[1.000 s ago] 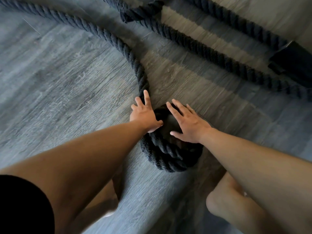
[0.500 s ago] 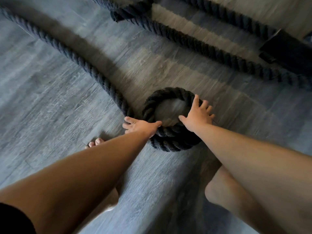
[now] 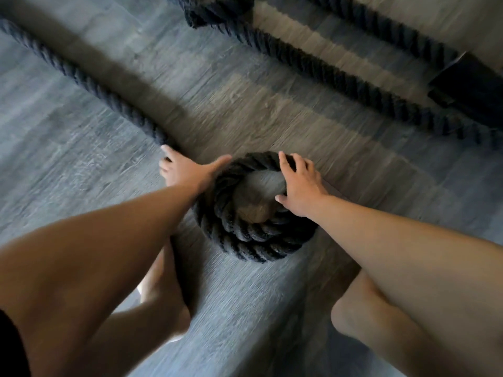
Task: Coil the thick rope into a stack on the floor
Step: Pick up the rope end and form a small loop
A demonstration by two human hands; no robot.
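Coiling so far: a few turns of the rope (image 3: pixel 89 85) sat stacked as a tight ring, the coil (image 3: pixel 253 235), at the centre of the frame on the floor (image 3: pixel 81 172).
Left to do: most of it, by our judgement. A long loose run stretched from the coil's left side up to the upper left edge, not yet laid on.
Further lengths (image 3: pixel 340 77): two ran across the upper right, well apart from the coil. We could not tell whether they belonged to the same rope.
Left hand (image 3: pixel 187 172): it lay over the rope just left of the coil, with the thumb reaching to the rim. The rope vanished beneath the palm, so we could not tell whether the fingers gripped it or only pressed on it.
Right hand (image 3: pixel 299 186): it rested spread on the coil's upper right rim, fingers fairly straight over the top turn and thumb dipping inside the ring. We judged that it pressed rather than clasped.
Containers: we saw none. The coil's hollow came nearest, and only bare floor showed in it.
Block (image 3: pixel 468 85): a dark shape sat at the right edge, too blurred for us to identify.
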